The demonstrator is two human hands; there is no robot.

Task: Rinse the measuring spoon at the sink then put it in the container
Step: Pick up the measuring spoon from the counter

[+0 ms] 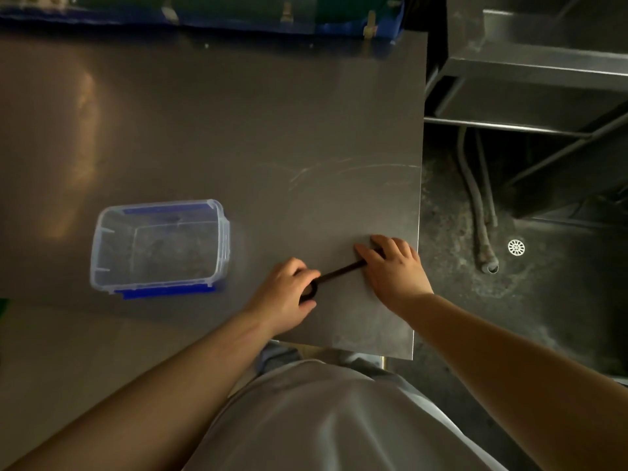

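A dark measuring spoon [343, 270] lies low over the steel table [238, 130], near its front right corner. My left hand [287, 294] is closed around the spoon's round bowl end. My right hand [394, 266] covers the handle's far end, fingers curled over it. A clear plastic container [102, 246] with blue clips stands open and empty on the table, to the left of my left hand. The steel sink [543, 83] stands at the upper right, beyond the table's right edge.
Dark floor lies to the right of the table, with a hose end [489, 266] and a round white drain grate [516, 247]. A blue crate edge [356, 28] runs along the table's far side. My pale shirt [323, 419] fills the bottom middle.
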